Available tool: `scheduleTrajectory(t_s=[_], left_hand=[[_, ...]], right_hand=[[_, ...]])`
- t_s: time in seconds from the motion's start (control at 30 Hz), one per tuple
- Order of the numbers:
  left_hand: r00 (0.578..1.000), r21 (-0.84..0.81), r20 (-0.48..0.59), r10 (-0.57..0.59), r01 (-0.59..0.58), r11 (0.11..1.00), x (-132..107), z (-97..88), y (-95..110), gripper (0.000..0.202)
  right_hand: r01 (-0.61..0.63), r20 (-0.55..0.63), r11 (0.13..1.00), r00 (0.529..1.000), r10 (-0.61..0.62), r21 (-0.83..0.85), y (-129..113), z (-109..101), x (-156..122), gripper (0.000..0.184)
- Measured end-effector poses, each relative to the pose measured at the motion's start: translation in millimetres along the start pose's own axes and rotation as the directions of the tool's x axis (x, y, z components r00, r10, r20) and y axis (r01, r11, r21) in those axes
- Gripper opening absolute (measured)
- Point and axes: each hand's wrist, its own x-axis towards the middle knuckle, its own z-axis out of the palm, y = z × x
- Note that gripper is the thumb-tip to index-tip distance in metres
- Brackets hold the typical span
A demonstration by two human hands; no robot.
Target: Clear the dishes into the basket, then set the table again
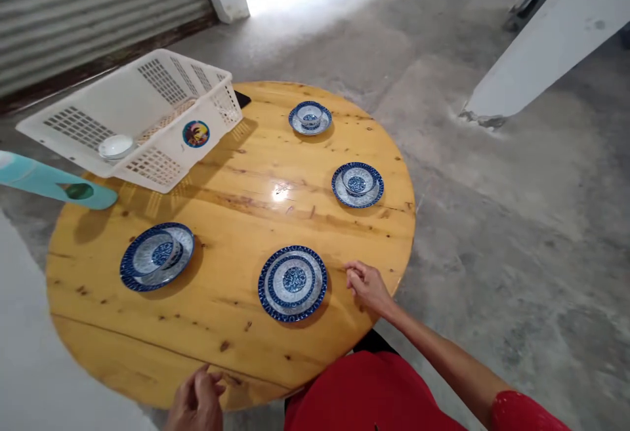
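Observation:
My right hand point(368, 287) hovers by the table's right edge with fingers curled in and nothing seen in them. Just left of it lies a blue-and-white patterned plate point(266, 285) with a bowl point(294, 281) on it, seen from above. At the bottom edge my left hand point(195, 399) is loosely closed, holding nothing visible. Another plate point(128, 278) with a bowl point(162, 252) sits beyond it. Farther off are a plate point(339, 196) with a bowl point(357, 180) on the right, and a plate point(310, 130) with a bowl point(310, 116) at the far side.
On the round wooden table point(236, 326), a white plastic basket point(170, 168) holds white dishes point(117, 147) at the back left. A turquoise cylinder point(54, 182) stands beside it. A dark flat object point(242, 99) pokes out behind the basket. A pillar point(546, 37) rises at right.

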Motion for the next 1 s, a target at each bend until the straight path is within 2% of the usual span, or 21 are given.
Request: scheduleTrajectory(t_s=[0.1,0.17,0.23,0.3,0.37,0.47,0.53,0.63,0.77,0.9,1.0], left_hand=[[0.994,-0.098,0.068,0.085,-0.078,0.992,-29,8.2,38,0.033],[0.982,-0.173,0.102,0.158,-0.139,0.975,-43,16.6,61,0.035],[0.951,-0.222,0.146,0.273,-0.238,0.946,-55,27.7,79,0.035],[0.89,-0.264,0.227,0.396,-0.335,0.904,-64,41.0,89,0.033],[0.807,-0.295,0.336,0.485,-0.399,0.868,-70,55.3,93,0.031],[0.694,-0.337,0.452,0.56,-0.449,0.828,-72,74.9,90,0.03],[0.648,-0.372,0.482,0.59,-0.457,0.807,-72,84.2,86,0.03],[0.62,-0.391,0.503,0.602,-0.458,0.798,-73,91.0,84,0.03],[0.586,-0.387,0.533,0.61,-0.473,0.792,-77,94.0,92,0.031],[0.558,-0.377,0.53,0.638,-0.519,0.767,-82,100.9,112,0.031],[0.575,-0.367,0.502,0.646,-0.534,0.761,-92,112.6,130,0.03]], right_hand=[[-0.034,0.092,0.999,0.995,0.036,-0.032,19,-12,-26,0.034],[-0.059,0.073,0.997,0.995,0.062,-0.04,31,-23,-44,0.034],[-0.095,0.003,0.995,0.995,0.095,-0.035,42,-35,-63,0.036],[-0.144,-0.088,0.989,0.986,0.143,-0.012,53,-46,-82,0.039],[-0.205,-0.203,0.978,0.957,0.21,0.043,64,-54,-101,0.043],[-0.295,-0.367,0.941,0.867,0.337,0.167,82,-57,-131,0.049],[-0.326,-0.419,0.914,0.815,0.401,0.24,94,-54,-148,0.049],[-0.33,-0.419,0.898,0.8,0.429,0.29,101,-46,-163,0.047],[-0.27,-0.398,0.931,0.848,0.35,0.245,91,-46,-161,0.047],[-0.219,-0.425,0.95,0.855,0.297,0.223,80,-65,-147,0.049],[-0.21,-0.408,0.95,0.866,0.29,0.229,85,-86,-135,0.051]])
